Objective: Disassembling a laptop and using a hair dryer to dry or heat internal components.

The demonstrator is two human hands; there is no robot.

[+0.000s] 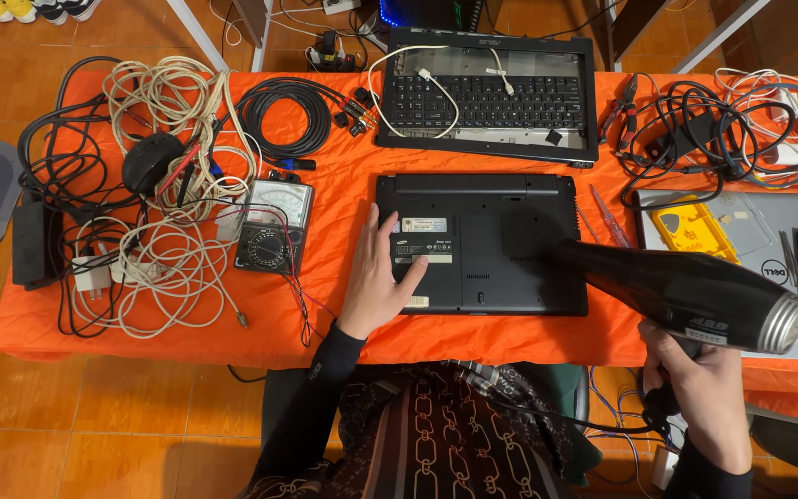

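A black laptop [482, 242] lies upside down in the middle of the table [344, 185], which has an orange cloth over it. The laptop is closed and flat. Its underside is dark, with white stickers on the left part and a square cover on the right part.

The left hand [382, 277] lies flat on the left part of the laptop. Its fingers [388, 231] are spread a little and press down on the stickers.

The right hand [699, 383] is near the person, off the right near edge of the table. Its fingers are wrapped tight around the handle of a black hair dryer [685, 294]. The dryer has a silver back end on the right. Its nozzle points left, at the right side of the laptop, just above it.

Far from the person lies an open laptop frame with a keyboard [489, 97]. To the left sit a meter with a dial [274, 225], a black mouse [151, 161], and heaps of white and black cables [154, 263]. To the right lies a silver laptop [787, 268] with a yellow case [693, 231] on it.
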